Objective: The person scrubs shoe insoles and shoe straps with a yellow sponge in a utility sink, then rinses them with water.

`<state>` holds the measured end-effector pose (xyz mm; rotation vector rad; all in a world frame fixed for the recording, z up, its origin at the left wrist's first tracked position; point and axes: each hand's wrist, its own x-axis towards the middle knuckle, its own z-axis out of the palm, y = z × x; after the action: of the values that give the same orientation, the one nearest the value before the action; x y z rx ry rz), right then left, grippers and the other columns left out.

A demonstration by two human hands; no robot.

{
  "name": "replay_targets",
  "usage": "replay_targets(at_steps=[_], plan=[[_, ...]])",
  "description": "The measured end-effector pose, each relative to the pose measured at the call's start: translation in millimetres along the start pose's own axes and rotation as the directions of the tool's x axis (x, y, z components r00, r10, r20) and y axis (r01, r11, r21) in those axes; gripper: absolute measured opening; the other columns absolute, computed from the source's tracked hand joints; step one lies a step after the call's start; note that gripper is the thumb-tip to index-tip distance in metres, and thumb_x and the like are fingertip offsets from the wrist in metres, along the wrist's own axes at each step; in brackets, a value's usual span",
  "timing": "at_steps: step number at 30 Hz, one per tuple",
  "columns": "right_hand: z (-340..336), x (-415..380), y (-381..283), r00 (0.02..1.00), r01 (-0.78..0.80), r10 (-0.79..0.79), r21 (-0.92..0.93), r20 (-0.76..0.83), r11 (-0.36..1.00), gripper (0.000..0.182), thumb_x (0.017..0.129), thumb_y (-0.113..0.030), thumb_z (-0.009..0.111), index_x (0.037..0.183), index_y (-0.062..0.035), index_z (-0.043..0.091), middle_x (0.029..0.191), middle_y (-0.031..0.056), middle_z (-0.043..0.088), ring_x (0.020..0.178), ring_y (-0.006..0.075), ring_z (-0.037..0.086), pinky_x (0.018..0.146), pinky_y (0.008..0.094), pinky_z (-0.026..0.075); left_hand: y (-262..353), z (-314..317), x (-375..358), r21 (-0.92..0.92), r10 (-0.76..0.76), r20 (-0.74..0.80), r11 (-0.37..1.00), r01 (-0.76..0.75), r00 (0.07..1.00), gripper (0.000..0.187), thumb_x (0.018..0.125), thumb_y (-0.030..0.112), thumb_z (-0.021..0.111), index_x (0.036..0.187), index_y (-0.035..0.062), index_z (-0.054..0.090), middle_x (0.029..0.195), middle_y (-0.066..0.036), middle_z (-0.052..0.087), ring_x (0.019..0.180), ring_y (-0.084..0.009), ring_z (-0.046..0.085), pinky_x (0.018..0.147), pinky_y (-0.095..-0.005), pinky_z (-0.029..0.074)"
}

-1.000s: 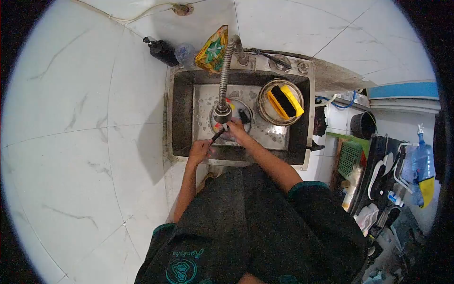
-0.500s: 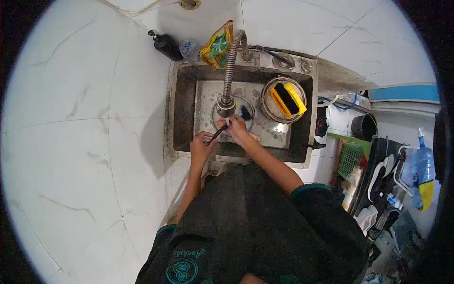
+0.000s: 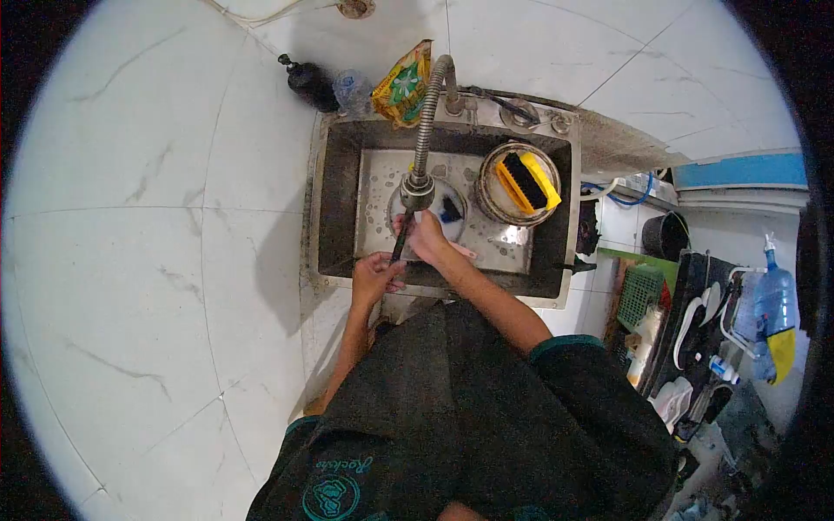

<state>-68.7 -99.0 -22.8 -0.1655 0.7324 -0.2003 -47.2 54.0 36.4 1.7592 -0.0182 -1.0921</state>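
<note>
A narrow dark strip (image 3: pixel 400 249), perhaps a strap, stretches between my two hands over the front of the metal sink (image 3: pixel 508 282). My left hand (image 3: pixel 375 278) is closed on its lower end, near the sink's front edge. My right hand (image 3: pixel 423 236) is closed around the upper end, just below the faucet head (image 3: pixel 417 193); the fingers partly hide the strip. Under the hands, on the sink floor, is a round dish (image 3: pixel 456 227) with a dark item (image 3: pixel 451 210) in it. A pale pinkish handle (image 3: pixel 464 252) shows beside my right wrist.
Right in the sink, a yellow brush with black bristles (image 3: pixel 526 184) lies on a round lid or pan (image 3: pixel 493 207). Behind the sink stand a black bottle (image 3: pixel 309 85), a clear plastic bag (image 3: pixel 351 91) and a yellow-green pouch (image 3: pixel 405 89). Shoes (image 3: pixel 691 326) and a blue bottle (image 3: pixel 775 300) are at right.
The strip has turned from slanted to nearly upright. My right hand has shifted slightly left, and my left hand has moved slightly down with its end of the strip.
</note>
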Motion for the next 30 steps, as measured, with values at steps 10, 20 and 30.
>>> replay_targets(at_steps=[10, 20, 30], plan=[[0, -41, -117, 0.852, 0.257, -0.468, -0.966, 0.235, -0.018, 0.024, 0.091, -0.016, 0.054, 0.11, -0.0012, 0.047, 0.097, 0.0158, 0.06, 0.085, 0.0254, 0.062, 0.073, 0.0384, 0.051, 13, -6, 27, 0.133, 0.023, 0.183, 0.99, -0.048, 0.983, 0.028, 0.083, 0.02, 0.07, 0.105, 0.0026, 0.066, 0.086, -0.01, 0.07, 0.071, -0.0179, 0.067, 0.056, -0.0273, 0.052], [-45, -35, -150, 0.642, -0.054, -0.239, -0.268, 0.728, -0.962, 0.016, 0.078, -0.01, 0.058, 0.092, -0.0012, 0.055, 0.09, 0.015, 0.056, 0.079, 0.0267, 0.062, 0.064, 0.0326, 0.052, -51, 3, 143, 0.925, 0.446, 0.113, 0.279, -0.258, 0.888, 0.039, 0.069, 0.032, 0.076, 0.096, 0.0063, 0.063, 0.086, -0.013, 0.065, 0.082, -0.0326, 0.065, 0.072, -0.0424, 0.052], [-21, -57, -141, 0.412, 0.205, -0.248, -0.355, 0.877, -0.912, 0.023, 0.075, -0.008, 0.061, 0.097, -0.0013, 0.057, 0.099, 0.016, 0.056, 0.088, 0.0294, 0.056, 0.075, 0.0377, 0.048, -51, 18, 167, 0.955, 0.481, 0.101, 0.2, -0.221, 0.871, 0.032, 0.076, 0.03, 0.069, 0.095, 0.0066, 0.059, 0.085, -0.015, 0.065, 0.08, -0.034, 0.065, 0.07, -0.0447, 0.053]])
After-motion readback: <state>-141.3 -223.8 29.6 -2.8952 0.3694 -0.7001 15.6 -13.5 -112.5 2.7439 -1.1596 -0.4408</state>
